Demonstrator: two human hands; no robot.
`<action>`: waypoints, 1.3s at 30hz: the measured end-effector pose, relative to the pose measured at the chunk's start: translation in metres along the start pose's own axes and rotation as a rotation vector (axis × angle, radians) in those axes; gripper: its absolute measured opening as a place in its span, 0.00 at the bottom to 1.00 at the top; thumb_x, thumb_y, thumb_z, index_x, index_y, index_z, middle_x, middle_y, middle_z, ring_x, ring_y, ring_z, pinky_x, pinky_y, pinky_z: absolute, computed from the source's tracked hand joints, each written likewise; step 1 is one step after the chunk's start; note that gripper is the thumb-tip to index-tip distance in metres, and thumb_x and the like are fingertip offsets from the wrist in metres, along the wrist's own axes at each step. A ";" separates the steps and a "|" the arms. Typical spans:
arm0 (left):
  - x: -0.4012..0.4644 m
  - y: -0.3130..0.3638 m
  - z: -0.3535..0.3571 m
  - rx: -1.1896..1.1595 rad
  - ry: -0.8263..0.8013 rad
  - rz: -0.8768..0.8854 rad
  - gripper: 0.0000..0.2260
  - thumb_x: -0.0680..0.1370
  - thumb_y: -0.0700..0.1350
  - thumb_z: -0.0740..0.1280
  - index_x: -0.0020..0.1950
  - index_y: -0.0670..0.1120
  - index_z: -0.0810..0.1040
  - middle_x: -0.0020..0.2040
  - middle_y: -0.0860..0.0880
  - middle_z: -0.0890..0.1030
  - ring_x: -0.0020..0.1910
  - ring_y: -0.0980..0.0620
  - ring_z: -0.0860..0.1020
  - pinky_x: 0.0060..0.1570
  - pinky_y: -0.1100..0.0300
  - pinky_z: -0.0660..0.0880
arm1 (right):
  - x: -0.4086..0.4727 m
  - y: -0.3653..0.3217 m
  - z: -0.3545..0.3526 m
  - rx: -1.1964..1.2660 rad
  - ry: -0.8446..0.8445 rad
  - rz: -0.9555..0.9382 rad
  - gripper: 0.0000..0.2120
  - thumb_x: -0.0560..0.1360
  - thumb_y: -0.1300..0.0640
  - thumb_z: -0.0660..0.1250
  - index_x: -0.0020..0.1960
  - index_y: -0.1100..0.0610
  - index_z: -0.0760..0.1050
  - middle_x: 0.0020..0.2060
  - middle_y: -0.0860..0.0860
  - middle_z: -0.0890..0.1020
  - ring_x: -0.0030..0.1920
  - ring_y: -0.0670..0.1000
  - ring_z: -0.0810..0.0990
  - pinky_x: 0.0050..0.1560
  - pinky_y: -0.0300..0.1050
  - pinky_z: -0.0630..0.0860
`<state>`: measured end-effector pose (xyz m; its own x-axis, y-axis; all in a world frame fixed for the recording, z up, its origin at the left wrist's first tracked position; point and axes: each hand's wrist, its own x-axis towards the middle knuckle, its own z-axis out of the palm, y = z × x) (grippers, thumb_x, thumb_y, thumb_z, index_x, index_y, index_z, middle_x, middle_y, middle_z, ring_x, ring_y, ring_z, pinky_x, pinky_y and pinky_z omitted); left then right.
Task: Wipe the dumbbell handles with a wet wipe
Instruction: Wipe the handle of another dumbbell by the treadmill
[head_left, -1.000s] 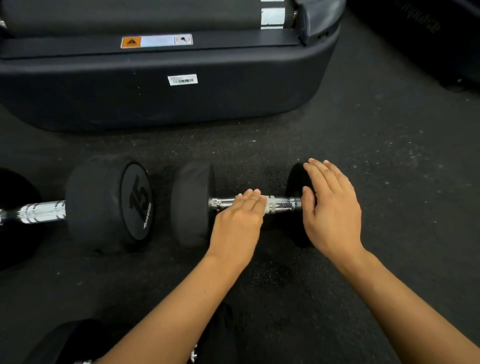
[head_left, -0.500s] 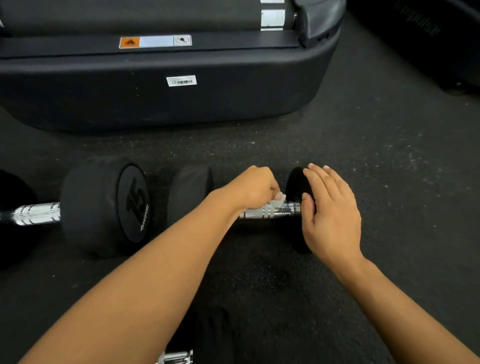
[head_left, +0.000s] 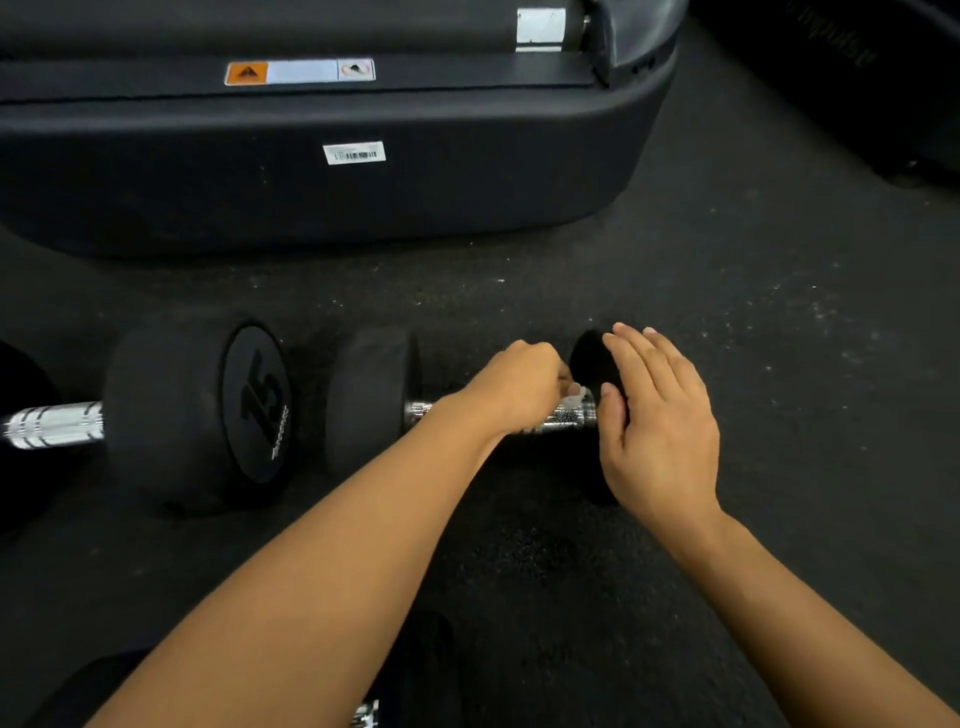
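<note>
On the dark floor I see my left hand curled around a wet wipe on the dumbbell handle, my right hand flat against its end weight.

The floor is free at 3 o'clock of the right hand, and also at 12 o'clock up to the black machine base. At 9 o'clock the way is blocked: the "15" dumbbell lies just beside the near dumbbell's left head. On the handle, the left hand fills the gap between the two heads.
</note>
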<state>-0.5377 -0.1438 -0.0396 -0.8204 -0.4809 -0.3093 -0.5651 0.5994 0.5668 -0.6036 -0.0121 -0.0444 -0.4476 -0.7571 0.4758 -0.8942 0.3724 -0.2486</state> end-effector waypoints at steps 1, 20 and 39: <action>0.000 0.002 -0.001 -0.001 -0.009 -0.017 0.09 0.79 0.45 0.63 0.54 0.47 0.81 0.49 0.44 0.81 0.47 0.46 0.78 0.47 0.54 0.76 | 0.000 0.000 0.000 0.002 0.003 -0.004 0.21 0.76 0.56 0.53 0.65 0.62 0.71 0.64 0.56 0.74 0.67 0.56 0.68 0.68 0.49 0.61; -0.043 -0.041 0.055 0.312 0.769 0.577 0.12 0.72 0.37 0.67 0.54 0.39 0.81 0.54 0.43 0.82 0.53 0.48 0.81 0.60 0.54 0.72 | 0.000 0.000 0.000 0.000 -0.003 -0.004 0.21 0.77 0.55 0.52 0.66 0.62 0.71 0.65 0.55 0.74 0.68 0.55 0.67 0.69 0.47 0.60; -0.009 0.019 -0.006 0.178 -0.013 0.020 0.06 0.78 0.42 0.61 0.47 0.43 0.77 0.40 0.46 0.76 0.42 0.47 0.77 0.44 0.52 0.75 | 0.000 0.001 0.002 0.004 -0.006 0.003 0.21 0.76 0.56 0.53 0.66 0.62 0.70 0.65 0.56 0.74 0.68 0.55 0.67 0.69 0.50 0.61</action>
<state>-0.5404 -0.1322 -0.0218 -0.8321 -0.4602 -0.3096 -0.5542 0.7131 0.4293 -0.6048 -0.0130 -0.0458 -0.4502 -0.7591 0.4703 -0.8928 0.3723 -0.2538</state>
